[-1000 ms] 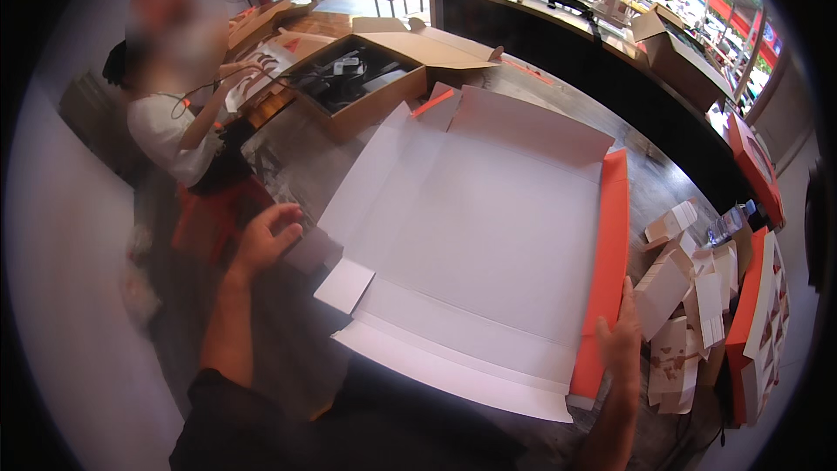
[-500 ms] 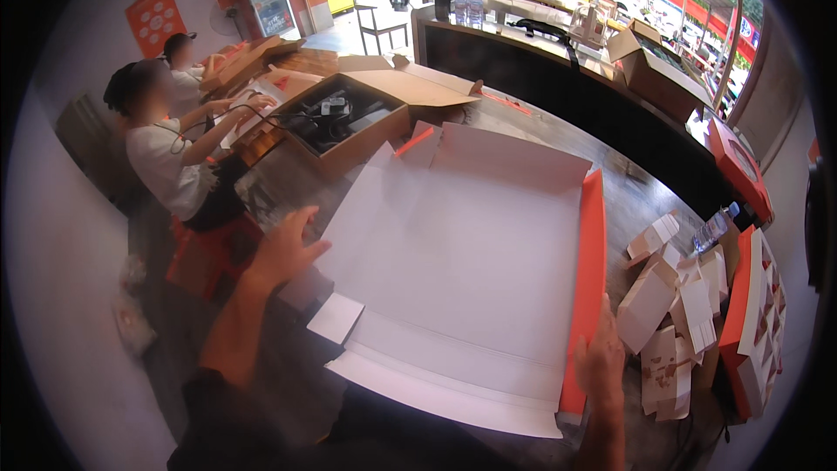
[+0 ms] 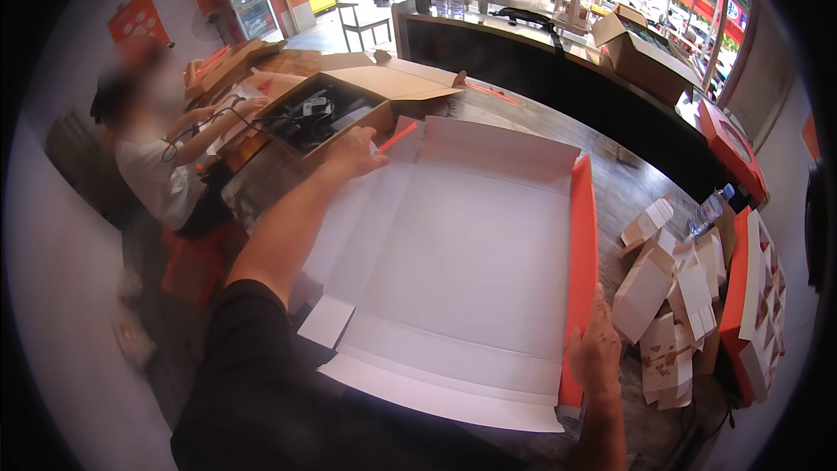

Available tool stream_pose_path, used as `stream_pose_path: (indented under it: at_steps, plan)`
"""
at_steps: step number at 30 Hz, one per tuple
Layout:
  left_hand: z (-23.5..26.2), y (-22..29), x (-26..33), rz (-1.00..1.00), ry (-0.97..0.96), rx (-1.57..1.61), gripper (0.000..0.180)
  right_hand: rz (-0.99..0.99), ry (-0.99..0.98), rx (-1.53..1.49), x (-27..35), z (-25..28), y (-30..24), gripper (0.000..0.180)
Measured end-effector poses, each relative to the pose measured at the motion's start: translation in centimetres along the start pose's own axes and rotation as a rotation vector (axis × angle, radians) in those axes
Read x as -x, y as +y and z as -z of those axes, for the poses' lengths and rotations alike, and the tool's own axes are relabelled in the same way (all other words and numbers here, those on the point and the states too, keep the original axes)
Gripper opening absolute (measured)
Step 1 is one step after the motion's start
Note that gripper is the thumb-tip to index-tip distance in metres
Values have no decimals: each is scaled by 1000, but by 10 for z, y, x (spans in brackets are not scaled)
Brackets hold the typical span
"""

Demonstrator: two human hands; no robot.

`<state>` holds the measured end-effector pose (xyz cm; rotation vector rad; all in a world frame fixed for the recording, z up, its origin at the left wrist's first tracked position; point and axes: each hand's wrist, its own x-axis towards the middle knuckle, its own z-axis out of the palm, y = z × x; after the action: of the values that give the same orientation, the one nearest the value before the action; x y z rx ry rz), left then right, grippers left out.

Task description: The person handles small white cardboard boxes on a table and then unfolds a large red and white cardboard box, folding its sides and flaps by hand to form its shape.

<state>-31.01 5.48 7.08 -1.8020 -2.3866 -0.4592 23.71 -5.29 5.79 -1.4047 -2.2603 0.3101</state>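
A large, partly folded cardboard box (image 3: 471, 244) lies before me, white inside, with a red right wall standing up. Its near and left flaps lie spread out. My right hand (image 3: 597, 347) grips that red wall near its front end, thumb and fingers on either side of it. Over the far left flap, my left hand (image 3: 353, 153) reaches with thumb and fingers apart. Its fingertips are beside a narrow red strip (image 3: 398, 137) at the corner; whether they touch the flap I cannot tell.
Beyond my left hand stands an open brown carton (image 3: 349, 126) with black items and cables. At right lie small folded boxes (image 3: 645, 292), a plastic bottle (image 3: 711, 209) and a red box with dividers (image 3: 754, 305). A person (image 3: 161, 148) works at the left.
My left hand has moved forward and right, from beside the box's left edge to its far left corner. My right hand stays on the red wall. The view has shifted slightly.
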Motion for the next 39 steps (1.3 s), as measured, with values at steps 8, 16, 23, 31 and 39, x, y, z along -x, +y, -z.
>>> stream_pose_path:
  at_steps: [8, 16, 23, 31, 39]
  plan:
    - [-39, -34, -40, 54, 46, 275, 29, 6, 7, -2, -1, -1, 1, 78]
    - [-52, -59, -32, 118, 135, 454, 28, -1, -6, 21, -2, -3, 3, 78]
    - [-44, -55, -26, 177, -64, 564, 27, 15, 14, 5, -3, -2, 5, 78]
    - [-48, -60, -17, 32, -183, 641, 14, -13, -22, -10, -3, 0, 1, 79]
    - [-25, -52, -8, 97, -277, 824, 16, 33, 4, 16, -3, -2, 6, 79]
